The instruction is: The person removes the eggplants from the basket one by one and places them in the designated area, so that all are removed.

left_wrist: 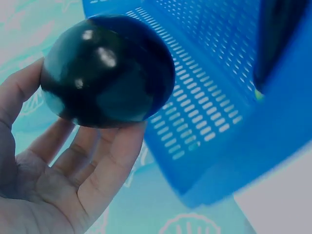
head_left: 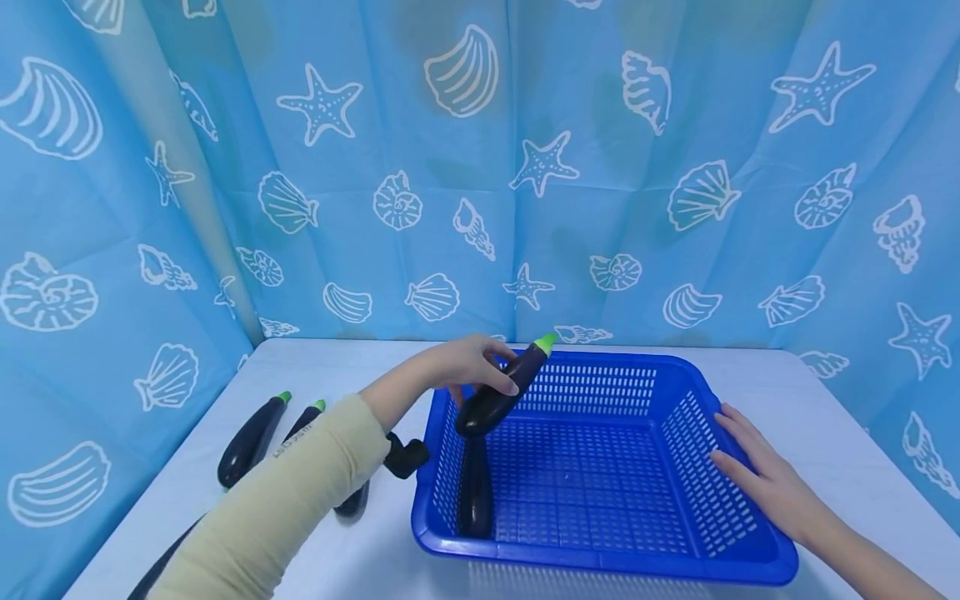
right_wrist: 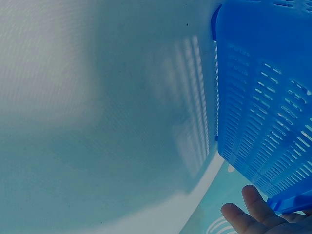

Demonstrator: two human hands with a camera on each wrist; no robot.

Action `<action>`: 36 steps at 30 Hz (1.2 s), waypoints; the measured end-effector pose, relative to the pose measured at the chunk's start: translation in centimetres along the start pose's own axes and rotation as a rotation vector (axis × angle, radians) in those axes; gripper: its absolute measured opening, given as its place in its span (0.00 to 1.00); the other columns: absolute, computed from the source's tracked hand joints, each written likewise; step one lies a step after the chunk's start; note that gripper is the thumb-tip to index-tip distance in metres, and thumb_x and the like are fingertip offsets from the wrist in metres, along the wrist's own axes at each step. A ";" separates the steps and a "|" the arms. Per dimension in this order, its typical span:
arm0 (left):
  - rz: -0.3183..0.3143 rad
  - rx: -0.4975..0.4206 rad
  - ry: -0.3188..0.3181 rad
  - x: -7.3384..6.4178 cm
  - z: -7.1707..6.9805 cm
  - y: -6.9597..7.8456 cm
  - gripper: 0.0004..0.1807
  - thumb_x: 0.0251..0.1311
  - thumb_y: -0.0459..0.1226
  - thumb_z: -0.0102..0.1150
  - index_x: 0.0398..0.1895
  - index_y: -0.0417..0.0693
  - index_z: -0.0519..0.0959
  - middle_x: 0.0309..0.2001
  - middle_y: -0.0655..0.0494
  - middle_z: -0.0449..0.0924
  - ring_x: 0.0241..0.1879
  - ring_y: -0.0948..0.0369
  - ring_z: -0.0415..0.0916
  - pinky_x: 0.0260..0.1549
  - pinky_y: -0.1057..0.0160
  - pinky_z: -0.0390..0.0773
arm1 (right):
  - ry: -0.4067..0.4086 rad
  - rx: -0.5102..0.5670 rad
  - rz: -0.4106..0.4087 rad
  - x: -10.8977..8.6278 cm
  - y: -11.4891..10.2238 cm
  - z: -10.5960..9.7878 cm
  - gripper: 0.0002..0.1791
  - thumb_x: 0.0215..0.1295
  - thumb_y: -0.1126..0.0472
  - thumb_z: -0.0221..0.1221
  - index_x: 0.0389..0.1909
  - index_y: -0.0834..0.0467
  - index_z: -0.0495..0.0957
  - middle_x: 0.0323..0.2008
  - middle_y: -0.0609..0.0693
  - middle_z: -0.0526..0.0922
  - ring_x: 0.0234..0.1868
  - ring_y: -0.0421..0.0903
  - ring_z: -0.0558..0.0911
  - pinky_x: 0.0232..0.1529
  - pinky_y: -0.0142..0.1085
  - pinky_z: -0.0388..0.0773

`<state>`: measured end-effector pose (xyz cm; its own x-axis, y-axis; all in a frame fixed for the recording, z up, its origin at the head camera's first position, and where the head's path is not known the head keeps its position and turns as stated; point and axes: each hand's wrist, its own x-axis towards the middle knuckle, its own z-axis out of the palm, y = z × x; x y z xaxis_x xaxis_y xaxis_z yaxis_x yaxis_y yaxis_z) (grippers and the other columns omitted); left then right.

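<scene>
My left hand (head_left: 474, 365) grips a dark eggplant (head_left: 491, 407) with a green stem end, tilted above the left side of a blue plastic basket (head_left: 592, 560). In the left wrist view the eggplant's round, glossy end (left_wrist: 108, 73) faces the camera, with the fingers and thumb around it. Another eggplant (head_left: 474, 496) lies inside the basket along its left wall. My right hand (head_left: 768, 483) rests at the basket's right rim, fingers fairly straight; the right wrist view shows fingertips (right_wrist: 253, 197) beside the basket wall (right_wrist: 263, 107).
Left of the basket, more eggplants lie on the white table (head_left: 375, 550): one in full view (head_left: 251, 442), others partly hidden by the left sleeve (head_left: 292, 492). A blue curtain (head_left: 480, 183) with white shell prints hangs behind and at the sides.
</scene>
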<state>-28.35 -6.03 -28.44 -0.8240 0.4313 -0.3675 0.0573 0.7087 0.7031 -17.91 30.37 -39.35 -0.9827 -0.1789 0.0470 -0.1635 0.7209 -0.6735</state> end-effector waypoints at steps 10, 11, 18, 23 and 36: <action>-0.008 0.080 0.054 -3.6 -1.1 -1.5 0.31 0.51 0.43 0.65 0.60 0.50 0.67 0.45 0.48 0.76 0.40 0.52 0.77 0.21 0.56 0.81 | 0.002 0.001 0.001 0.0 -0.1 0.0 0.35 0.70 0.52 0.41 0.69 0.68 0.42 0.68 0.70 0.36 0.65 0.74 0.42 0.48 0.75 0.48; -0.010 0.089 0.060 -4.0 -1.2 -1.7 0.32 0.51 0.43 0.65 0.60 0.50 0.67 0.44 0.48 0.76 0.40 0.52 0.77 0.21 0.57 0.81 | 0.001 -0.001 0.000 0.0 -0.1 0.0 0.35 0.70 0.52 0.41 0.69 0.68 0.42 0.68 0.70 0.36 0.64 0.74 0.42 0.48 0.75 0.48; -0.056 0.157 0.131 -7.2 -2.1 -3.9 0.33 0.51 0.44 0.64 0.61 0.48 0.66 0.45 0.46 0.76 0.37 0.54 0.78 0.20 0.59 0.81 | -0.004 0.001 0.001 0.0 -0.2 0.0 0.35 0.70 0.52 0.41 0.69 0.67 0.41 0.68 0.70 0.36 0.65 0.74 0.42 0.48 0.75 0.47; -0.097 0.144 0.176 -10.0 -2.9 -5.7 0.33 0.52 0.43 0.63 0.62 0.47 0.64 0.47 0.43 0.74 0.35 0.54 0.78 0.22 0.59 0.81 | -0.007 -0.004 0.006 0.1 -0.1 0.0 0.35 0.70 0.51 0.41 0.69 0.67 0.41 0.68 0.70 0.36 0.65 0.74 0.42 0.48 0.75 0.47; -0.245 0.075 0.209 -15.6 -3.5 -12.2 0.37 0.50 0.43 0.64 0.63 0.42 0.62 0.45 0.43 0.71 0.33 0.55 0.76 0.22 0.59 0.81 | -0.018 -0.007 0.023 0.0 -0.2 -0.1 0.36 0.71 0.51 0.41 0.69 0.67 0.40 0.68 0.71 0.36 0.64 0.74 0.41 0.48 0.75 0.47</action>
<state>-18.20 -23.35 -29.15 -0.9160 0.1245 -0.3814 -0.1216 0.8196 0.5598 -17.88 30.32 -39.17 -0.9846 -0.1737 0.0184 -0.1412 0.7294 -0.6693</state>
